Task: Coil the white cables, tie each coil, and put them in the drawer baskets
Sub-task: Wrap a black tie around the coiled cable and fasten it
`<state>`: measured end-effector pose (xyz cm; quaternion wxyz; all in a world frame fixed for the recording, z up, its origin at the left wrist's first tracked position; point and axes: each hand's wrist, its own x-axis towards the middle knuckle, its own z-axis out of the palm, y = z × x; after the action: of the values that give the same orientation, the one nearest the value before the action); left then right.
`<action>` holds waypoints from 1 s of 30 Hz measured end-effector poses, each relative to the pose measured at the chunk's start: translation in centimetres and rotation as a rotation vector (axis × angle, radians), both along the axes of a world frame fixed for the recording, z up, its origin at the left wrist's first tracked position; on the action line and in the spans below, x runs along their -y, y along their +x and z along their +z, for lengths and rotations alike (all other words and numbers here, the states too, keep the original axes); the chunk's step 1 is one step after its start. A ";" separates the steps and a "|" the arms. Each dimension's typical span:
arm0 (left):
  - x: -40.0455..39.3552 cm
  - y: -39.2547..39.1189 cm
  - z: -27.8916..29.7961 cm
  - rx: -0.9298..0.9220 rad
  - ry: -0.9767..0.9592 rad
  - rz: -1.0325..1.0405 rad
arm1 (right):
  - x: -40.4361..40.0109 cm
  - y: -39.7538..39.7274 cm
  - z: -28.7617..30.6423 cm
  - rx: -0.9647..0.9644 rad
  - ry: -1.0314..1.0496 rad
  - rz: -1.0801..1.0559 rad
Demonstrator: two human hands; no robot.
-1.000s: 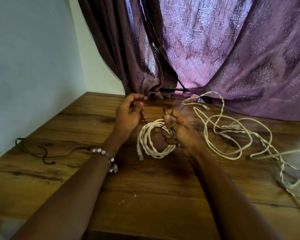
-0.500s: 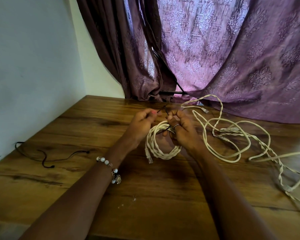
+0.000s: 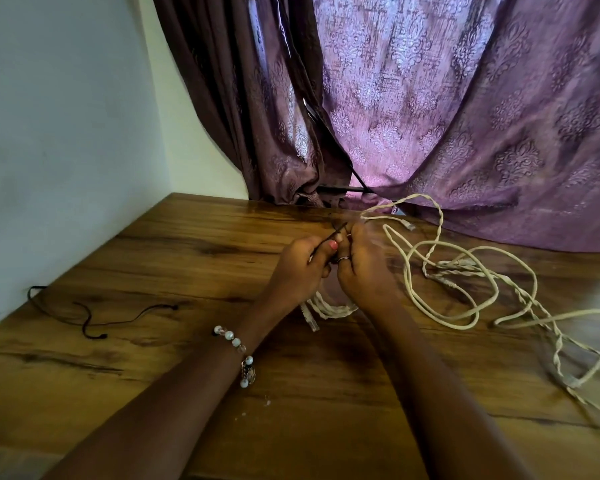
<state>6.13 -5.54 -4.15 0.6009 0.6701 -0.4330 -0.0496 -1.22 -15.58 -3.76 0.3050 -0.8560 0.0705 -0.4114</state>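
Head view: left hand (image 3: pixel 300 268) and right hand (image 3: pixel 364 268), knuckles together mid-desk, each pinch an end of the dark tie (image 3: pixel 338 231), apparently cinching the coiled white cable (image 3: pixel 326 308) hanging beneath. Loose white cables (image 3: pixel 465 282) sprawl toward the right edge; bare desk (image 3: pixel 187 258) lies left

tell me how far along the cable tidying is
Done: one white cable is wound into a coil, mostly hidden under the hands. In hand: the left hand and right hand pinch a thin dark tie above that coil, so the tying looks under way. Left: the loose cables on the table are uncoiled, more dark ties lie unused, and no drawer baskets are in view.
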 end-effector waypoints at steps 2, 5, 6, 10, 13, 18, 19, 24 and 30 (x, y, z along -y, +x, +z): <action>0.2 -0.1 0.0 -0.023 -0.030 0.003 | 0.0 0.0 0.3 0.053 -0.103 -0.116; 0.2 -0.3 0.1 -0.020 -0.071 0.043 | -0.2 -0.2 0.7 0.123 -0.054 -0.177; 0.2 -0.2 0.0 -0.011 -0.079 0.066 | -0.4 -0.2 0.8 0.147 0.036 -0.174; 0.2 0.1 -0.2 0.012 -0.101 0.119 | -0.8 0.1 1.3 0.271 0.642 -0.005; 0.1 0.0 -0.1 0.007 -0.114 0.140 | -1.2 -0.3 1.8 0.326 0.849 0.100; -0.1 0.0 -0.3 0.097 -0.130 0.172 | -1.6 -0.6 2.1 0.330 0.945 0.232; -0.1 0.0 -0.2 0.118 -0.132 0.174 | -1.6 -0.7 2.2 0.315 0.950 0.249; -0.3 -0.4 0.0 0.176 -0.135 0.209 | -1.4 -1.4 2.6 0.292 0.920 0.293; -0.7 -0.4 0.4 0.192 -0.160 0.222 | -1.1 -1.6 2.5 0.270 0.901 0.283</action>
<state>5.69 -4.89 -3.79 0.6101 0.6655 -0.4141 0.1159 -2.79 -14.47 -1.25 0.7041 -0.5792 0.0843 -0.4021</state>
